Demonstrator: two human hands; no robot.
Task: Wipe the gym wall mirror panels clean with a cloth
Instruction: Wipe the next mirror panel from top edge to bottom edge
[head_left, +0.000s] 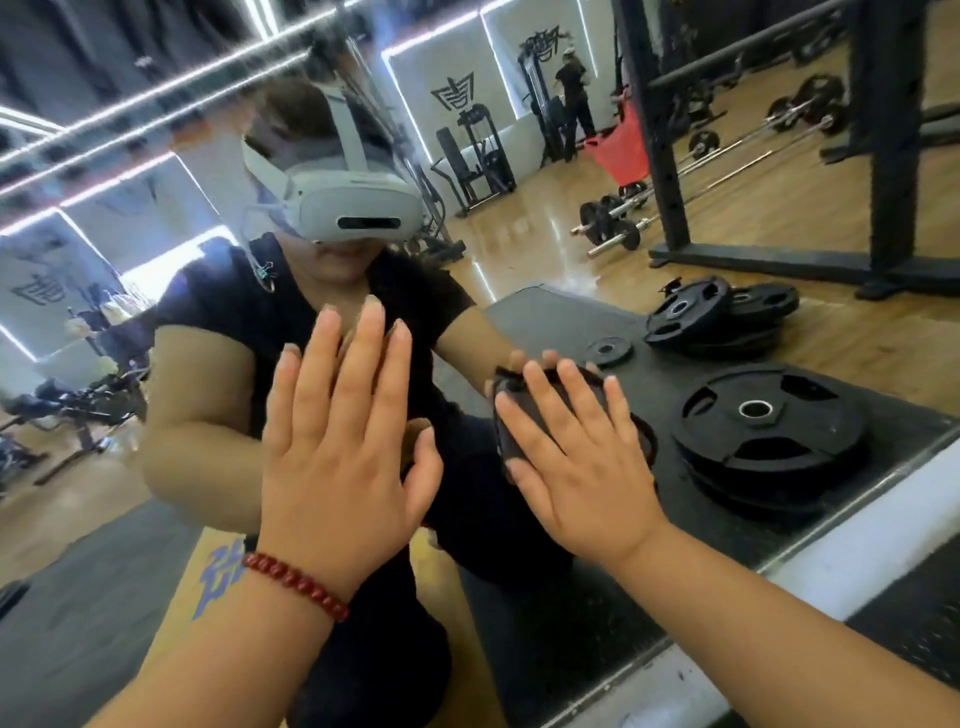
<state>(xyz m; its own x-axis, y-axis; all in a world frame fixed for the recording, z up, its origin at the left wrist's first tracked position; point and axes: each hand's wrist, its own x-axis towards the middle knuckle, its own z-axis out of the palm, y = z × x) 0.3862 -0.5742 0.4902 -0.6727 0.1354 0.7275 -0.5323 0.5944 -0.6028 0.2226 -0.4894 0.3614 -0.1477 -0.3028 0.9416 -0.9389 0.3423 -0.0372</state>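
The wall mirror (156, 467) fills nearly the whole view and reflects me and the gym. My left hand (337, 447), with a red bead bracelet on the wrist, lies flat on the glass with straight fingers. To its right my right hand (576, 457) presses a dark cloth (514, 410) flat against the mirror with straight, spread fingers. The cloth shows only at its top and left edges around the fingers.
A white sill (841, 540) runs along the mirror's lower edge at the right. The reflection shows black weight plates (769, 421) on a dark mat, barbells, a black rack post (654, 130) and a person far back.
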